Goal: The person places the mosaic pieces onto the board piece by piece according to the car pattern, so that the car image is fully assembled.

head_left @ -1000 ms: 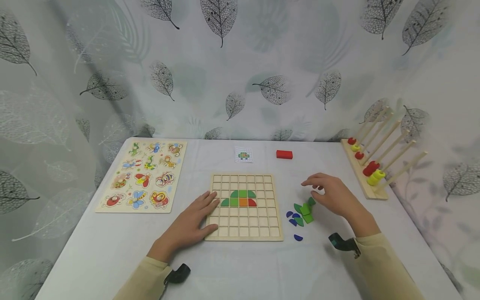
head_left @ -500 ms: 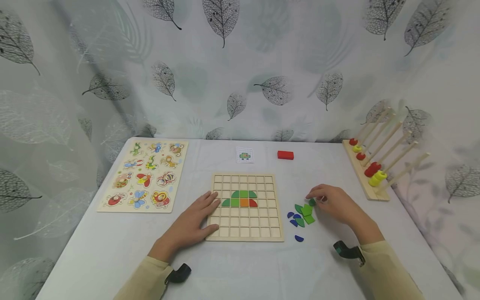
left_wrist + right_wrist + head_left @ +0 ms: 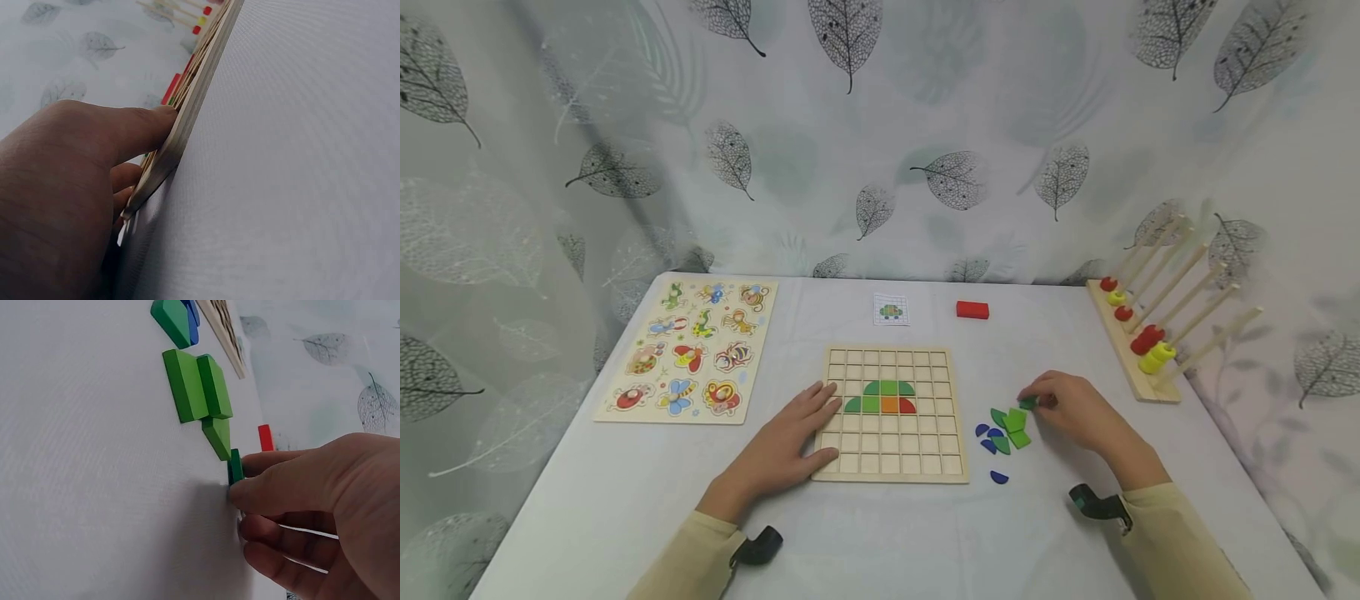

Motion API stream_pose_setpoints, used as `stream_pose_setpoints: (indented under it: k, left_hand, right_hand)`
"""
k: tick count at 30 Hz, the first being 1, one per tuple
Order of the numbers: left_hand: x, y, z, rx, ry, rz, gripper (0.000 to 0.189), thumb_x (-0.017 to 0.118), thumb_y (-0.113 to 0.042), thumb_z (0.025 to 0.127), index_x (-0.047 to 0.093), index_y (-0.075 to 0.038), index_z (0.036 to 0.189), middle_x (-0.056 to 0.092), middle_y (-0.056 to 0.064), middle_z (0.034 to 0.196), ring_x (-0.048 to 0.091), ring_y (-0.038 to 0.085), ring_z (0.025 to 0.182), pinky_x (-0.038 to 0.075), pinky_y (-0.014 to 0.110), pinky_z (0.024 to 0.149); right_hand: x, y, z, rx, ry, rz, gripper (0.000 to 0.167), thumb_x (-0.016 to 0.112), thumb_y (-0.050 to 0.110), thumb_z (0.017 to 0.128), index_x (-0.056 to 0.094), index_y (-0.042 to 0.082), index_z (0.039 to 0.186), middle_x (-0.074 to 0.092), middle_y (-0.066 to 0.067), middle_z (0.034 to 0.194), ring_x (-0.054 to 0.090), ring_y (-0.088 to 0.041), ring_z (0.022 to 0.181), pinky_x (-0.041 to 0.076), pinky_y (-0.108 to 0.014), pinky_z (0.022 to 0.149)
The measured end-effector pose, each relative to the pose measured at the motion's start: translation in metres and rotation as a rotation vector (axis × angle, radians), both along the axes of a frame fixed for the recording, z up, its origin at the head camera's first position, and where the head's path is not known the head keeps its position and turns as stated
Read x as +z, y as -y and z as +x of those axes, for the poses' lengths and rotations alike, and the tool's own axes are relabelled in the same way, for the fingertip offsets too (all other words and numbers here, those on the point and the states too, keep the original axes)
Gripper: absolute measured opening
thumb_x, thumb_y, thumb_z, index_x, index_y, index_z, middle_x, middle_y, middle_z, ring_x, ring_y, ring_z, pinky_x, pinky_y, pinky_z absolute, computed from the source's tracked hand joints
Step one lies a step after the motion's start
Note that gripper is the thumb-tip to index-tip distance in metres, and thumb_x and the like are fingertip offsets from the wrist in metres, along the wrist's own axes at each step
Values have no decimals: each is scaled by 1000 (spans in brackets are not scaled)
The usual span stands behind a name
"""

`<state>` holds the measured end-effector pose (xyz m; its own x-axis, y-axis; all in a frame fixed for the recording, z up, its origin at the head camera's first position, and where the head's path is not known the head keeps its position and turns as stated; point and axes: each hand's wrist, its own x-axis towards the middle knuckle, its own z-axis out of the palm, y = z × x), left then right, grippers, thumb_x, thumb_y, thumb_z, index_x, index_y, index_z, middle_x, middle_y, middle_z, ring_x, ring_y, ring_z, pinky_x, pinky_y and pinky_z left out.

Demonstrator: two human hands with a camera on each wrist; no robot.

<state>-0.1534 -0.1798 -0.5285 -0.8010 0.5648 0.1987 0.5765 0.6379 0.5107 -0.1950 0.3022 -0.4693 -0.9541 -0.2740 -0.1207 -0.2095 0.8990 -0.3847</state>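
Observation:
My left hand rests with straight fingers on the left rim of a wooden grid board; in the left wrist view the thumb lies along the board's edge. Green quarter-round and square pieces, an orange square and a red quarter-round sit in its middle cells. Right of the board, my right hand pinches a dark green piece between thumb and index finger, close over the cloth. Beside it lie bright green squares, dark green quarter-rounds and several blue half-rounds.
A pattern card and a red block lie behind the board. At the left is an insect puzzle board. A peg rack with red and yellow beads stands at the back right, and a leaf-print curtain hangs behind the table.
My right hand has come down toward the table, its thumb and fingers closing on the dark green piece and tilting it. My left hand stays on the board.

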Motion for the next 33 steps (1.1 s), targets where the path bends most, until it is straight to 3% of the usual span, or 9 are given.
stream_pose_setpoints:
  k: [8, 18, 33]
  left_hand:
    - [-1, -1, -1, 5, -29, -6, 77, 71, -44, 102, 48, -7, 164, 35, 9, 175, 26, 34, 162, 32, 59, 125]
    - [0, 0, -1, 12, 19, -16, 78, 70, -46, 102, 45, -9, 166, 32, 5, 176, 20, 28, 164, 28, 55, 128]
    - [0, 0, 0, -4, -2, -13, 78, 71, -46, 102, 46, -8, 165, 32, 7, 176, 22, 31, 164, 27, 55, 129]
  right_hand:
    - [-3, -2, -1, -61, -6, 40, 32, 84, 11, 95, 78, 4, 126, 70, -5, 97, 61, -26, 90, 61, -51, 88]
    - [-4, 7, -3, -63, -27, 45, 32, 84, 6, 94, 79, 1, 126, 73, -10, 107, 63, -27, 93, 61, -53, 91]
    - [-7, 7, -3, -91, -29, 56, 31, 85, 12, 94, 79, -1, 122, 74, -9, 102, 65, -28, 92, 62, -53, 91]
